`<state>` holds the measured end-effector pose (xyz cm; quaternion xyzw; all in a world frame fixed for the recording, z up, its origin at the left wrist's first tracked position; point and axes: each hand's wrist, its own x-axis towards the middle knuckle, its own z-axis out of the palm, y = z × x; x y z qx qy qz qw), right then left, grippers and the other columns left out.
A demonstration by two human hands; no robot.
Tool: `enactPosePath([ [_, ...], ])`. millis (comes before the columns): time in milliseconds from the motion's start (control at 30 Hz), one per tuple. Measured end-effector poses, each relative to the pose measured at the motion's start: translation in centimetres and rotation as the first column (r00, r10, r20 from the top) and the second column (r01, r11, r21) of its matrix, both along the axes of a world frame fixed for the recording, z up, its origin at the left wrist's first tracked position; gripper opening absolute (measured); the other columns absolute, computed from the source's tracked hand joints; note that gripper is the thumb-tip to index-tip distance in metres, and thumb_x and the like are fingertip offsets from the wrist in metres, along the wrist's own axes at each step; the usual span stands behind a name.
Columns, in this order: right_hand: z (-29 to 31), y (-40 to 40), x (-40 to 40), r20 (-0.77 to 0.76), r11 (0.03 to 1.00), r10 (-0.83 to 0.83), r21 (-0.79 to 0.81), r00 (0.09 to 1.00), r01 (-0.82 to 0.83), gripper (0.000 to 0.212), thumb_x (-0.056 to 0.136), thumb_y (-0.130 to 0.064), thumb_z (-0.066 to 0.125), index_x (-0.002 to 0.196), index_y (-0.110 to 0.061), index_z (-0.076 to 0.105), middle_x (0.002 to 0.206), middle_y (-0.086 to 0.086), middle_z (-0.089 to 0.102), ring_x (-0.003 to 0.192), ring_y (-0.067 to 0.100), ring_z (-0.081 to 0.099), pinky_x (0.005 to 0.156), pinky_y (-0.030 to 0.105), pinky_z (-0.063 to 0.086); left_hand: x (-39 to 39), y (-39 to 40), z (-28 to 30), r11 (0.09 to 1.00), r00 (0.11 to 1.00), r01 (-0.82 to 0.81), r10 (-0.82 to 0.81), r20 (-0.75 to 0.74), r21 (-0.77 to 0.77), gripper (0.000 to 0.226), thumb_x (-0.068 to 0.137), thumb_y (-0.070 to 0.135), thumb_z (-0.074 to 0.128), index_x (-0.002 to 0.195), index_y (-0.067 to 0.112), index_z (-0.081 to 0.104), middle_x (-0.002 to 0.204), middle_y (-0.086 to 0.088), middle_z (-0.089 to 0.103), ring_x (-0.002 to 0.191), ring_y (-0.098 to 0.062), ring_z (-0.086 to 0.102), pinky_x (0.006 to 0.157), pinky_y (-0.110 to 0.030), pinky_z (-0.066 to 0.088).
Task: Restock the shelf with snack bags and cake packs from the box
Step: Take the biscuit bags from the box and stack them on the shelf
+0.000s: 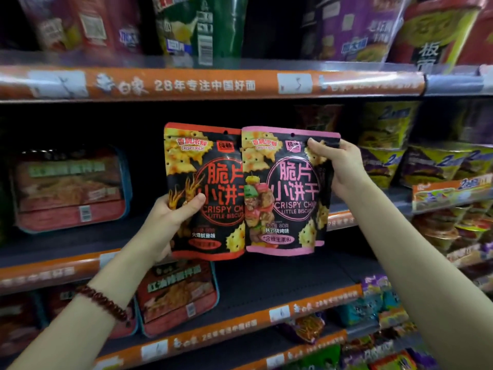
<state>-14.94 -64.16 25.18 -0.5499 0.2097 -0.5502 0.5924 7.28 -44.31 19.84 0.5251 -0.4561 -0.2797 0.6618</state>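
Red-trimmed snack bag (205, 190) in left hand (170, 220), pink-trimmed bag (288, 193) in right hand (338, 169).

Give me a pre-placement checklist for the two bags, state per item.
1. Left hand grips red-trimmed black biscuit bag: ok.
2. Right hand pinches pink-trimmed black biscuit bag at its top corner: ok.
3. Bags upright, fronts facing out: ok.
4. Dark shelf gap behind bags free: ok.
5. Pink bag overlaps the red one's edge; separate first: not ok.
6. Shelf depth behind bags: cannot tell.
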Motion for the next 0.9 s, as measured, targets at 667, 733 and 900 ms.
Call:
enactPosePath([
  [667,2.4,-6.9,-2.8,0.064,0.967,-0.067,-0.241,0.996,0.081,0.013,0.079,-0.012,0.077,0.085,-0.019,0.069,0.091,0.003,0.075,0.088,0.022,0.073,0.081,0.037,0.058,-4.5,-6.7,1.8,0.975,0.972,-0.222,0.220,0.083,0.024,0.091,0.038,0.067,0.081,0.116,0.029,0.052,0.112,0.010,0.061,0.103,-0.006,0.055,0.094,-0.031,0.044],
  [733,1.6,-6.4,-2.9,0.072,0.951,-0.077,-0.295,0.994,0.095,0.011,0.080,-0.016,0.076,0.084,-0.021,0.068,0.089,0.001,0.075,0.087,0.021,0.073,0.078,0.035,0.059,-4.4,-6.6,1.0,0.976,0.975,-0.218,0.218,0.044,0.005,0.103,0.015,0.072,0.082,0.106,0.034,0.053,0.110,0.009,0.062,0.104,-0.010,0.057,0.093,-0.032,0.045],
  [900,-0.4,-6.2,-2.9,0.049,0.920,-0.066,-0.383,0.997,0.080,0.020,0.084,-0.024,0.073,0.101,-0.021,0.063,0.101,0.001,0.071,0.094,0.017,0.070,0.078,0.032,0.057,-4.4,-6.6,0.4,0.978,0.975,-0.204,0.207,0.081,-0.033,0.104,0.013,0.065,0.087,0.105,0.034,0.052,0.108,0.007,0.064,0.101,-0.006,0.060,0.084,-0.025,0.047],
])
